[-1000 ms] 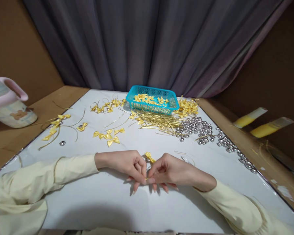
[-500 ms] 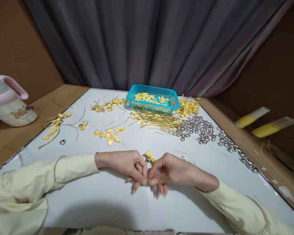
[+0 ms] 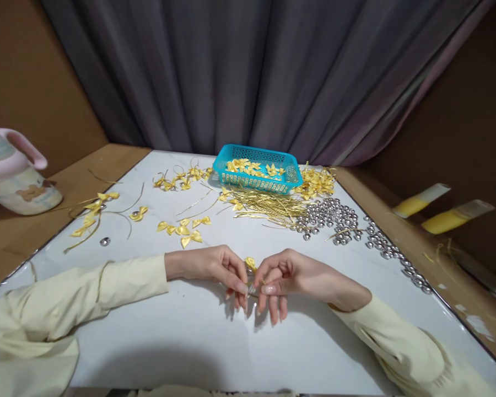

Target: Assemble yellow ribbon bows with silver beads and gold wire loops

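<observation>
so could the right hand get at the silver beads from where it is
Probably yes: the silver beads lie ahead of the right hand and to its right, with nothing tall standing between. It seems to be pinching gold cord, though, so it may need to let go first.

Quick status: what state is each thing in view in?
Left hand: pinched, grip unclear
Right hand: pinching gold cord
Nearest bow: partly hidden
Basket: upright, holding bows
Other bows: scattered
Gold cords: loose heap
Silver pieces: loose, scattered
Mug: upright, cropped by frame
Tubes: partly yellow, partly clear
Curtain: hanging in folds
</observation>
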### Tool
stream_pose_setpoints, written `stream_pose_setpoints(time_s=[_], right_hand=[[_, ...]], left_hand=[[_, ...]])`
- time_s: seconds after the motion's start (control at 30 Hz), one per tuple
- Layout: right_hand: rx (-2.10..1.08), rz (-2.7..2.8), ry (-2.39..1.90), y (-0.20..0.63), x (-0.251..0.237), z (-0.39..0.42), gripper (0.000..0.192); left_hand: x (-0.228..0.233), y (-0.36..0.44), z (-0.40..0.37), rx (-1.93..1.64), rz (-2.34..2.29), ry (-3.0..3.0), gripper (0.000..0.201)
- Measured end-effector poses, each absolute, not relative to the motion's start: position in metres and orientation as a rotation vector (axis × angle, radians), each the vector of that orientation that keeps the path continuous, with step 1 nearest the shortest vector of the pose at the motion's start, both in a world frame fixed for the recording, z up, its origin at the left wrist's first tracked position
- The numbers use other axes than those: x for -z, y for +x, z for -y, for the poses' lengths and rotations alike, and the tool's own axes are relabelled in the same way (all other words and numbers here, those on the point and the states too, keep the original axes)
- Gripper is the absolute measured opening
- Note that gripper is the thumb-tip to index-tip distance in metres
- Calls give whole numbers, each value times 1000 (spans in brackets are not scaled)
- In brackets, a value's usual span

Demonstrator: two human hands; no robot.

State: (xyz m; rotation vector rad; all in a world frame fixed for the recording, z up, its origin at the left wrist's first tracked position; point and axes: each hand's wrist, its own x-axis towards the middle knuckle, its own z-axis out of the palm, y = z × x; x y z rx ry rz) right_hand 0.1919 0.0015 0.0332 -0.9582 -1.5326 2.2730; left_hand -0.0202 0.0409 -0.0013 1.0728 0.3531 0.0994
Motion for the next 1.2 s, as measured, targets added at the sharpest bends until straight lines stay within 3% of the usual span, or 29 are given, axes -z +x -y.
stream_pose_setpoints(time_s=[0.23, 0.5, 0.77, 1.2], right_hand=[[-2384, 1607, -932, 183, -22, 6, 49], [-2426, 1661, -910, 178, -16, 5, 36], [-2286, 1675, -1013, 182, -25, 3, 45], [-2342, 1599, -1077, 187, -26, 0, 32]], left_hand=[[-6, -17, -34, -20, -433, 1093, 21], [-3, -16, -30, 17, -402, 1205, 19], [-8, -17, -29, 2, -442, 1235, 20], [-8, -17, -31, 4, -483, 1200, 17]])
